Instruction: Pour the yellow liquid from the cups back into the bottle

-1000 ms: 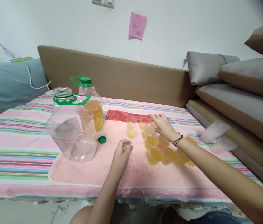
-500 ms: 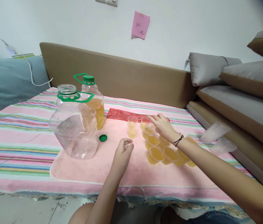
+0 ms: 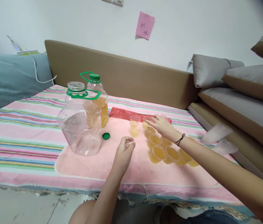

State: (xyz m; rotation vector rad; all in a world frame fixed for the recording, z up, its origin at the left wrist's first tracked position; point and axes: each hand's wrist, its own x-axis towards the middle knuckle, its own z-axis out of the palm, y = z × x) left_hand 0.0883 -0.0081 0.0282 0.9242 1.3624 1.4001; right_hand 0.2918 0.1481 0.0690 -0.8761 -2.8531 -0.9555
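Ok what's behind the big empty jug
A capped bottle holding amber liquid stands behind the empty jug. Its base is hidden by the jug.

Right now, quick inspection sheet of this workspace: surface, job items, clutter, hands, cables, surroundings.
Surface: pink towel laid over a striped cloth.
Job items: cluster of small clear cups with yellow liquid; one cup stands apart, partly filled.
Jugs: large empty jug, cap off; capped jug behind it holds yellow liquid; green cap lies on the towel.
Clutter: red plastic bag at the towel's far edge; empty cups lying at the right.
Hands: right hand reaches over the far cups, fingers spread; left hand loosely curled above the towel, holding nothing visible.
Cables: white cable over the blue-grey bedding.
Surroundings: tan headboard, cushions, pink note on the wall.
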